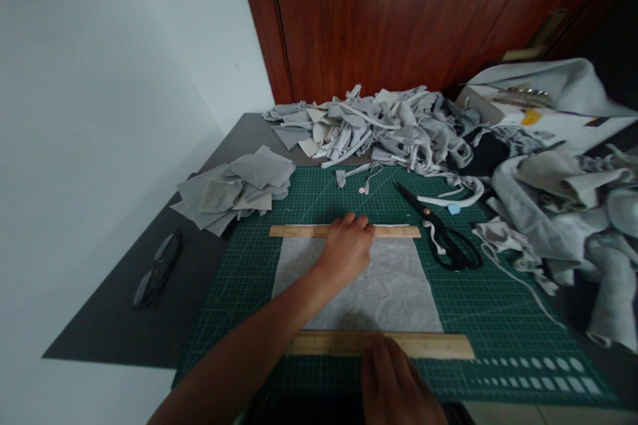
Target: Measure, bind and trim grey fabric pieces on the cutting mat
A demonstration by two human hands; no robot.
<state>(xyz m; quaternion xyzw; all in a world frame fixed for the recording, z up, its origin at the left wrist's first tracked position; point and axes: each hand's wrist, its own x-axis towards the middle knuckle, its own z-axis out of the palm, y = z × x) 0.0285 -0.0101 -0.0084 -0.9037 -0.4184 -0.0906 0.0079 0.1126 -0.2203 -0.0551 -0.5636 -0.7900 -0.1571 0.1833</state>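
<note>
A piece of grey fabric (393,285) lies flat on the green cutting mat (239,305). Across its far edge runs a thin wooden ruler (393,232), and my left hand (347,246) grips it near the middle with bent fingers. A wider wooden ruler (438,346) covers the fabric's near edge. My right hand (396,382) is closed on that one, its fingers close together at the ruler and partly in shadow. Just beyond the far ruler a narrow pale strip of fabric shows. Black-handled scissors (451,246) rest to the right of the fabric, blades pointing away.
Stacked grey fabric pieces (239,186) and folded glasses (157,272) are on the left. A heap of fabric scraps (369,123) lies at the back, more cloth (543,212) on the right. A white box (563,126) stands back right. Blue chalk (453,209) sits near the scissors.
</note>
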